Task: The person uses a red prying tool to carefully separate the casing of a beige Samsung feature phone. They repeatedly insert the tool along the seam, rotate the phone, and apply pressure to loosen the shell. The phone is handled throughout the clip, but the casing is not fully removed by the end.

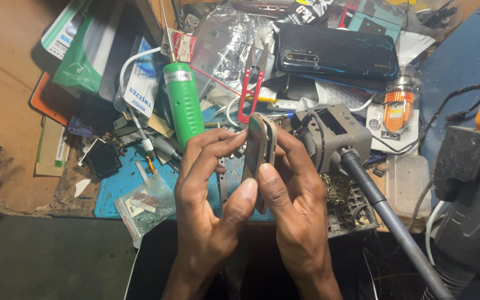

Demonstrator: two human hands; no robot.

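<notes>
Both the left hand (206, 189) and right hand (293, 194) pinch a phone (259, 153) edge-on, fingers clamped on its sides. Squeezing unevenly could flex it, or it might slip onto the soldering iron stand (334, 133) just beside the right fingers.

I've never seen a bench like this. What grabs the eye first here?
First, the two hands at the centre: the left hand and right hand pinch a slim phone held edge-on between them. Just behind on the left stands a bright green tool, with red snips beside it. A dark phone lies back-up on the clutter at the top, and a grey soldering stand sits right of the hands.
</notes>
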